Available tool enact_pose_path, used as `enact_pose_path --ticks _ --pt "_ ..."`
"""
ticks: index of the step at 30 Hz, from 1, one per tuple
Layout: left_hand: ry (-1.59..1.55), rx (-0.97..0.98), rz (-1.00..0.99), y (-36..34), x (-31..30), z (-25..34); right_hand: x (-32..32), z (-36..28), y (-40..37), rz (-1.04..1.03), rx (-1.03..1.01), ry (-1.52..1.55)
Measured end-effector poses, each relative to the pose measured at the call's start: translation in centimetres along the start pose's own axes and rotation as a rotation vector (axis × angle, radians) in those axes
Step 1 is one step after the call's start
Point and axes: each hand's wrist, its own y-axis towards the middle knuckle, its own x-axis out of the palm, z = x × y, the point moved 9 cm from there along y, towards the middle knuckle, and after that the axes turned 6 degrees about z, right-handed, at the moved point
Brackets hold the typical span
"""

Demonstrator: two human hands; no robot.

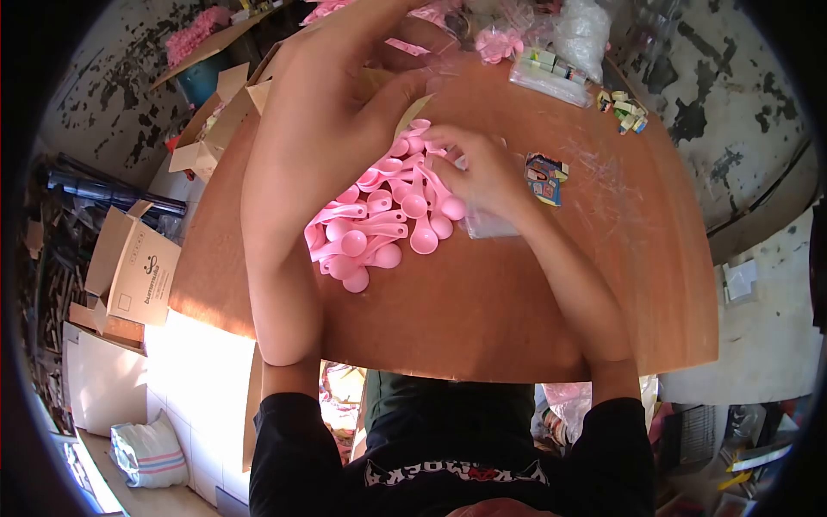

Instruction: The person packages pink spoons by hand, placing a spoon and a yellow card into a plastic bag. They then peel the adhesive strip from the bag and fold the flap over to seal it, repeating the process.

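My left hand [362,95] is raised high over the far left of the table, large in view, thumb and fingers closed on a thin clear plastic bag [444,67]; its fingers are partly blurred. Below it lies a heap of pink plastic spoons [413,205] with short, holed handles, partly covered by my left forearm. My right hand [487,172] reaches in at the heap's right edge. Its thumb and forefinger are apart, with the fingertips right at the spoon handles. Flat clear plastic bags [491,226] lie under and beside the right hand.
A small printed packet [544,178] lies right of the bags. Small coloured boxes [624,112] and a clear bundle of bags [550,79] sit at the far right. More pink pieces in plastic [498,45] are at the back. Cardboard boxes [133,267] stand left of the table [482,319].
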Motion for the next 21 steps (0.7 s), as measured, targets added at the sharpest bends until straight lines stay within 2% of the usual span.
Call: enact_pose_path --ticks 1,3,4,5,6,7,9,11,13,15,17,19,21 --pt "0.041 0.028 -0.059 0.1 0.4 0.2 1.5 0.9 -0.7 -0.008 -0.046 -0.182" --pt "0.086 0.063 -0.113 0.1 0.5 0.5 3.8 3.9 -2.0 -0.015 -0.053 -0.232" --pt "0.039 -0.001 -0.150 0.0 0.7 -0.1 4.4 4.3 -2.1 -0.025 -0.051 -0.280" --pt "-0.010 -0.065 -0.185 -0.3 0.9 -0.7 4.7 4.5 -2.2 -0.026 -0.060 -0.283" --pt "0.042 0.113 -0.092 -0.4 0.8 0.6 4.6 4.5 -2.1 -0.008 -0.025 -0.276" --pt "0.042 0.118 -0.085 -0.4 0.7 0.5 4.4 4.6 -2.1 0.012 0.012 -0.269" --pt "0.110 0.075 -0.172 -0.5 1.5 -0.4 4.3 4.4 -2.2 0.016 0.039 -0.275" --pt "0.088 0.063 -0.179 -0.5 1.8 -0.9 3.6 4.5 -1.8 0.027 0.067 -0.284" --pt "0.047 0.019 -0.202 -0.5 2.4 -1.8 2.1 3.7 -1.3 0.140 -0.006 -0.219" --pt "0.060 0.028 -0.200 -0.3 2.6 -2.5 0.5 4.1 -0.3 0.121 0.023 -0.234" --pt "0.073 0.033 -0.194 -0.2 2.6 -2.7 -2.9 4.5 0.7 0.204 0.270 -0.045" --pt "0.060 -0.043 -0.208 -0.2 2.8 -3.3 -7.1 2.5 1.5 0.369 0.218 0.283" --pt "0.091 -0.063 -0.218 -0.1 3.1 -4.0 -11.7 -1.8 1.5 0.473 0.133 0.366"
